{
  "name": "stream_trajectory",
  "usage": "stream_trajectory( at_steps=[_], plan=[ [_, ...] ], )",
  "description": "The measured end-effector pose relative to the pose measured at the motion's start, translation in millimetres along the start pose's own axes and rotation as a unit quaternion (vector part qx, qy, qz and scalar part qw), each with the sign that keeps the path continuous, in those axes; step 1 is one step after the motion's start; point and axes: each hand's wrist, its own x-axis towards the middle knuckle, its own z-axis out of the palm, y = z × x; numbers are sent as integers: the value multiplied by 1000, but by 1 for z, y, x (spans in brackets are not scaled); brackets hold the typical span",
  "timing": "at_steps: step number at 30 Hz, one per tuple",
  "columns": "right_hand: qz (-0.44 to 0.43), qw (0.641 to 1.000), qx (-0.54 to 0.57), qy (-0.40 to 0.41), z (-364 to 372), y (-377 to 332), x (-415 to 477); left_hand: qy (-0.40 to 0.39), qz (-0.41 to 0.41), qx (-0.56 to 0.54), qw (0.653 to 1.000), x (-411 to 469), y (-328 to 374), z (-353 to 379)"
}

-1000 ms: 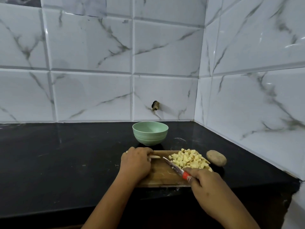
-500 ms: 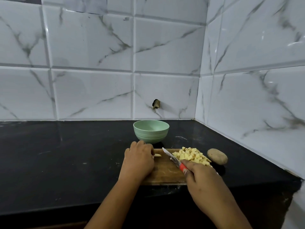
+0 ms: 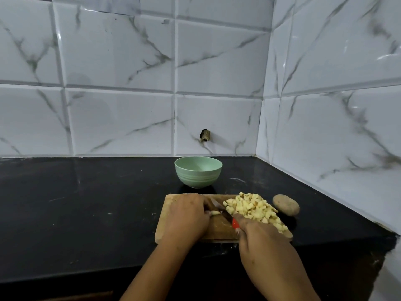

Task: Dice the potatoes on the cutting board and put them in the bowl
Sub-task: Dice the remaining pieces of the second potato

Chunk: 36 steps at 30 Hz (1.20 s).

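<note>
The knife (image 3: pixel 220 209) has swung left from the diced pile (image 3: pixel 253 210) to the potato strip (image 3: pixel 214 212) held by the left hand (image 3: pixel 188 216).
The left hand's fingers are curled down onto the pale strip at the middle of the cutting board (image 3: pixel 166 220). The right hand (image 3: pixel 260 242) has its fingers clamped round the knife's red handle, with the blade angled far-left against the strip. The diced pile covers the board's right side. A whole potato (image 3: pixel 286 204) lies on the table (image 3: pixel 86 213) just right of the board, and the green bowl (image 3: pixel 198 172) stands just beyond its far edge.

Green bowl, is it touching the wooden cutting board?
Apart. The head view shows a strip of black counter between the base of the green bowl and the far edge of the cutting board.
</note>
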Motion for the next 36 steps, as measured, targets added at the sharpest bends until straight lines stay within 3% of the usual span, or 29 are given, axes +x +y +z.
stream_trajectory(
  at_steps=[4,9,17,22,31,36],
  plan=[
    [1,997,-59,-40,-1,-8,0,48,-1,-13,999,-7,4,5],
    [-34,989,-124,-67,7,-19,10,46,-16,-48,998,-9,5,6],
    [-36,995,-94,-17,3,-10,-1,92,-37,-28,995,-19,2,3],
    [-31,991,-114,-58,7,-19,3,88,-43,-14,995,-20,4,1],
    [-47,994,-96,-11,3,-14,6,88,-52,3,995,-20,5,2],
    [-54,990,-127,-37,16,-25,4,82,-53,1,995,-20,5,2]
  ],
)
